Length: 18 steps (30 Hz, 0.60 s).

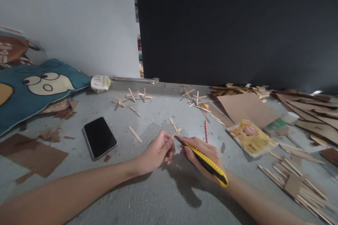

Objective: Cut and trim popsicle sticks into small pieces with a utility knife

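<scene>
My left hand point(157, 153) is closed in a pinch on a small wooden stick point(176, 133), holding it just above the grey floor. My right hand point(203, 154) grips a yellow and black utility knife point(208, 162), its tip touching the stick near my left fingertips. Another loose stick point(173, 123) lies just beyond the held one, and a pink pencil point(206, 130) lies right of the hands.
A black phone point(99, 137) lies at left, near brown cardboard scraps point(37, 156) and a blue cushion point(31, 89). Loose sticks point(135, 134) scatter ahead. A yellow packet point(249, 137), cardboard sheets point(245, 109) and stick piles point(298, 182) lie at right. A black panel point(235, 24) stands behind.
</scene>
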Each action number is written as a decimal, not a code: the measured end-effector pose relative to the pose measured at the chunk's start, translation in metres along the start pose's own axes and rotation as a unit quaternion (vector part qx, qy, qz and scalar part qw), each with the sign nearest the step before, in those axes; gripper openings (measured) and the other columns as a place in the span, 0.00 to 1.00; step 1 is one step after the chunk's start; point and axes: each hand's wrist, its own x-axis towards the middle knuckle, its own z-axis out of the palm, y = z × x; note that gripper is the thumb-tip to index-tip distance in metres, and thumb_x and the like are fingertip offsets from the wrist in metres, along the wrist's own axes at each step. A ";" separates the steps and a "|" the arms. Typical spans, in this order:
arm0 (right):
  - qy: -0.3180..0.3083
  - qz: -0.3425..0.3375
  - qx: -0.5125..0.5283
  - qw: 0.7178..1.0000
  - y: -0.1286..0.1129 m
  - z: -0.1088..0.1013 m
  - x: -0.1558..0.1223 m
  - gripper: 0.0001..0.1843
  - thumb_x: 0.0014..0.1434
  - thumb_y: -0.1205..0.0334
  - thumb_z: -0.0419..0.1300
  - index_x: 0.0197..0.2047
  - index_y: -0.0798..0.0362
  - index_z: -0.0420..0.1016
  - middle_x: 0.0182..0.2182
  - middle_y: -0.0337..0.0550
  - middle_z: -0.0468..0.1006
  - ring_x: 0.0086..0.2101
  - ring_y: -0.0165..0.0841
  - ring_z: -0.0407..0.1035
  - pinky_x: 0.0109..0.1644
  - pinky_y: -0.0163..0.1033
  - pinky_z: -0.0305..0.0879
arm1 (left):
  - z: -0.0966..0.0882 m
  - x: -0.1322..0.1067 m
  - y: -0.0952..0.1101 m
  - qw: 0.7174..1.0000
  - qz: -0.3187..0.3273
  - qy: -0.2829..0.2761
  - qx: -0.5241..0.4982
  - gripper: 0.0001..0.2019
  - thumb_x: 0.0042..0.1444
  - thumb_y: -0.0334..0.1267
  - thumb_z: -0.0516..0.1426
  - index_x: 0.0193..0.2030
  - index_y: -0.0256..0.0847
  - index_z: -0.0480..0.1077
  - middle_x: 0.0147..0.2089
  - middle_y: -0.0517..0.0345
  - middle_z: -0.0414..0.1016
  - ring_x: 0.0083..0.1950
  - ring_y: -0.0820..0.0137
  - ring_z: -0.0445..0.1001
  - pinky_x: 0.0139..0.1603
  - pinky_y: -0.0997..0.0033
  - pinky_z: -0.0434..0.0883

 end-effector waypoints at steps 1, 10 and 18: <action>-0.001 -0.003 -0.001 1.000 0.000 0.000 0.000 0.19 0.73 0.69 0.57 0.61 0.45 0.79 0.35 0.41 0.84 0.30 0.30 0.82 0.39 0.34 0.81 | 0.000 0.000 0.000 1.000 0.000 0.000 0.001 0.28 0.64 0.69 0.57 0.43 0.46 0.56 0.30 0.70 0.66 0.24 0.77 0.61 0.28 0.72 0.68; -0.034 -0.012 -0.018 0.999 0.004 0.001 -0.004 0.25 0.72 0.71 0.57 0.67 0.44 0.77 0.43 0.47 0.86 0.36 0.34 0.84 0.45 0.37 0.83 | -0.003 0.001 0.000 1.000 -0.003 -0.020 -0.007 0.29 0.62 0.71 0.58 0.43 0.46 0.56 0.28 0.71 0.65 0.23 0.77 0.61 0.26 0.74 0.66; -0.056 -0.047 -0.031 0.997 0.007 0.001 -0.003 0.28 0.72 0.72 0.57 0.70 0.42 0.73 0.44 0.47 0.84 0.40 0.32 0.83 0.46 0.33 0.81 | -0.005 0.004 -0.005 1.000 -0.021 -0.013 0.016 0.29 0.63 0.70 0.57 0.43 0.47 0.53 0.27 0.72 0.63 0.21 0.78 0.60 0.22 0.76 0.62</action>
